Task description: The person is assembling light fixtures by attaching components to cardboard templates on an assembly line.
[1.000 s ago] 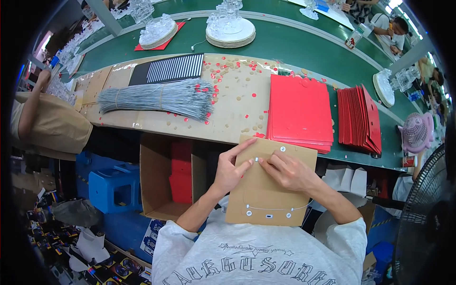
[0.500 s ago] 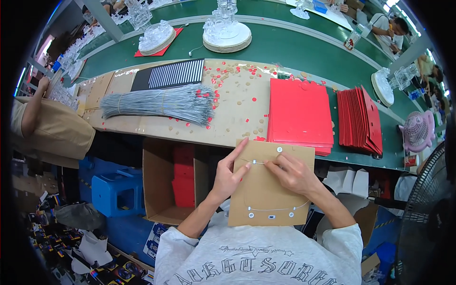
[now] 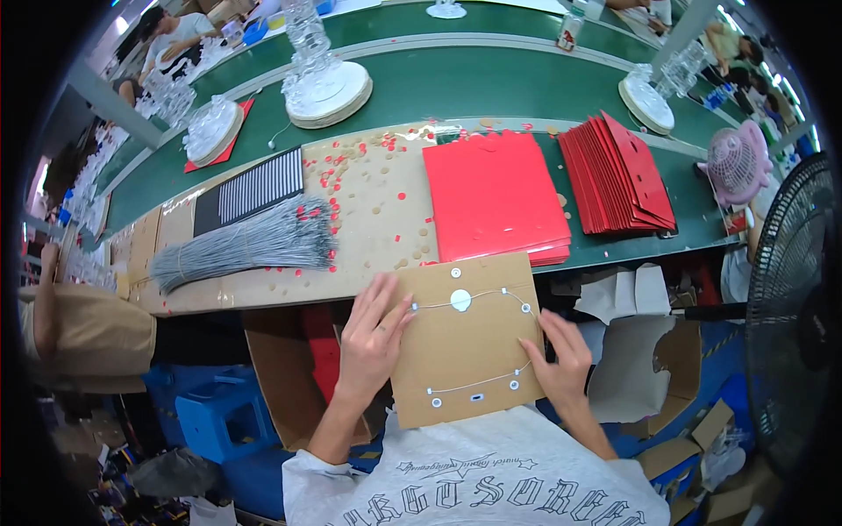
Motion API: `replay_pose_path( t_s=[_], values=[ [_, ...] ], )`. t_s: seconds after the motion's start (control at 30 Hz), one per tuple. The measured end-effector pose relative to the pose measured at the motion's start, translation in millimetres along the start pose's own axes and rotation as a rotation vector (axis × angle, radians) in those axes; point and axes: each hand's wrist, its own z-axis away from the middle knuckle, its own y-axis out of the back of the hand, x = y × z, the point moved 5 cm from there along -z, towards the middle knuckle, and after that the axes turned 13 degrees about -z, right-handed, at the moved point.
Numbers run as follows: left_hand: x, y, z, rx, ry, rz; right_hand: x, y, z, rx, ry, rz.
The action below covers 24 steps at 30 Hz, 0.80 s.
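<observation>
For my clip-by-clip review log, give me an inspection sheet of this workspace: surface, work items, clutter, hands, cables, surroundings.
Surface: tan worktop, partly covered.
Work items: brown panel bearing a white round patch; two red stacks beyond it.
Clutter: small red and tan pieces scattered on the worktop.
Hands: left hand at the panel's left edge, right hand at its right; grip unclear.
Cables: thin wire on the panel; bundle of grey wires on the worktop.
Surroundings: blue stool, pink fan, black fan, other people.

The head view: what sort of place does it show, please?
Probably a factory assembly workshop: there is a long green work surface, a thick bundle of thin grey wires, and a stack of flat red sheets.
</observation>
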Motion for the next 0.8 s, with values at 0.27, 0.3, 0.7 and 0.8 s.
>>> replay_pose_path(
  t_s=[0.27, 0.3, 0.7, 0.8],
  values=[
    [1, -5, 2, 0.093, -0.185, 0.087, -6, -2, 18, 0.069, -0.295, -0.219],
    [0, -4, 4, 0.095, -0.192, 0.082, -10, -5, 13, 0.018, -0.281, -0.241],
    [-13, -7, -1, 0.011, 0.183, 0.51, 2, -10, 35, -0.022, -0.298, -0.419],
    [-20, -29, 6, -0.027, 0.328, 0.805, 0, -11, 36, -0.013, -0.227, -0.335]
  ],
)
